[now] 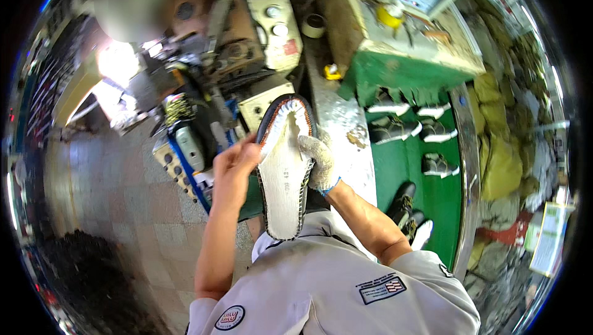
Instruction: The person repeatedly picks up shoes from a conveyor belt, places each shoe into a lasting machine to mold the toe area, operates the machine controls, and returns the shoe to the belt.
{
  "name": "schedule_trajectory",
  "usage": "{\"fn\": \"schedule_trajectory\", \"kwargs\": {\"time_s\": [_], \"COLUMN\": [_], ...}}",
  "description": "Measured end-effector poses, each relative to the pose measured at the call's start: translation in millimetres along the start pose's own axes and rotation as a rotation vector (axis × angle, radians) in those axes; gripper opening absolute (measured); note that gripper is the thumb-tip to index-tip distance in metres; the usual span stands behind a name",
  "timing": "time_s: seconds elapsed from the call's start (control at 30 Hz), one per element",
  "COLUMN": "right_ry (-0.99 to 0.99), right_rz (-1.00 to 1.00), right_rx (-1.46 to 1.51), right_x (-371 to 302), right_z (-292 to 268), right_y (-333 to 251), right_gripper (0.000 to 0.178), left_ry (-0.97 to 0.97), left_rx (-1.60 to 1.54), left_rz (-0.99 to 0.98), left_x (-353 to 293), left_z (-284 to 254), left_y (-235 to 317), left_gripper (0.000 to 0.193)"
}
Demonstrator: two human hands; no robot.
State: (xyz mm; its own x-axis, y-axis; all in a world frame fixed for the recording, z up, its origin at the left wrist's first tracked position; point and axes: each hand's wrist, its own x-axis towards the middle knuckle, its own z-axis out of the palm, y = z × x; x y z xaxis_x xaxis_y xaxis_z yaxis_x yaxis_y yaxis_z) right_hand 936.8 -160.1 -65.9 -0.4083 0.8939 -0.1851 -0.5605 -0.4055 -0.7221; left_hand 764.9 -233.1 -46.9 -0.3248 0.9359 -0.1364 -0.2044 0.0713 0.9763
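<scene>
An unsoled shoe upper (285,193) is held sole side up in front of my body, toe pointing away and heel near my lap. Its pale insole board faces me, with stitching round the edge and white gathered lining at the toe. My left hand (238,161), bare, grips the shoe's left edge near the forefoot, thumb and fingers closed. On the opposite edge, my right hand (321,162) wears a grey knit glove with a blue cuff and wraps round the side. The shoe's underside and some fingertips are hidden.
Ahead stands a machine with a knobbed control panel (276,17), and a lit lamp (119,63) is left of it. A dark shoe (188,143) sits near the machine. Several sneakers (393,130) rest on a green surface (395,165) at right, below a cluttered bench (395,48).
</scene>
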Motion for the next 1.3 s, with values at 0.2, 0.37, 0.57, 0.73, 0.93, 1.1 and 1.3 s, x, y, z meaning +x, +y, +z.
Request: {"fn": "schedule_trajectory", "kwargs": {"time_s": [0.2,0.37,0.57,0.73,0.93,1.1,1.3], "right_ry": [0.245,0.404,0.826,1.098,1.363,0.802,0.176], "right_rz": [-0.088,-0.086,0.563,0.495,-0.177,-0.194,0.019], "right_rx": [-0.095,-0.387,-1.314,-1.350,-0.252,0.202,0.822], "right_x": [-38.4,-60.2,-80.2,-8.9,89.1,38.0,0.1], "right_z": [-111.3,-220.3,-413.6,-540.8,-588.9,-515.0,-271.7], "right_y": [-36.0,-76.2,-126.4,-79.6,-13.9,-23.0,-13.2], "right_gripper": [0.058,0.057,0.091,0.091,0.036,0.031,0.067], "left_ry": [-0.295,-0.576,-0.492,-0.345,-0.200,-0.118,-0.171], "left_rx": [-0.013,0.255,0.290,0.476,0.563,0.436,0.284], "left_rz": [-0.233,-0.253,-0.426,-0.470,-0.487,-0.495,-0.230], "left_x": [22.2,30.6,12.3,22.1,-1.8,-3.9,76.9], "left_z": [115.5,197.3,193.5,153.5,104.4,83.9,98.9], "left_y": [-59.1,-133.1,-186.0,-193.2,-199.2,-186.0,-118.6], "left_gripper": [0.050,0.040,0.041,0.035,0.031,0.029,0.039]}}
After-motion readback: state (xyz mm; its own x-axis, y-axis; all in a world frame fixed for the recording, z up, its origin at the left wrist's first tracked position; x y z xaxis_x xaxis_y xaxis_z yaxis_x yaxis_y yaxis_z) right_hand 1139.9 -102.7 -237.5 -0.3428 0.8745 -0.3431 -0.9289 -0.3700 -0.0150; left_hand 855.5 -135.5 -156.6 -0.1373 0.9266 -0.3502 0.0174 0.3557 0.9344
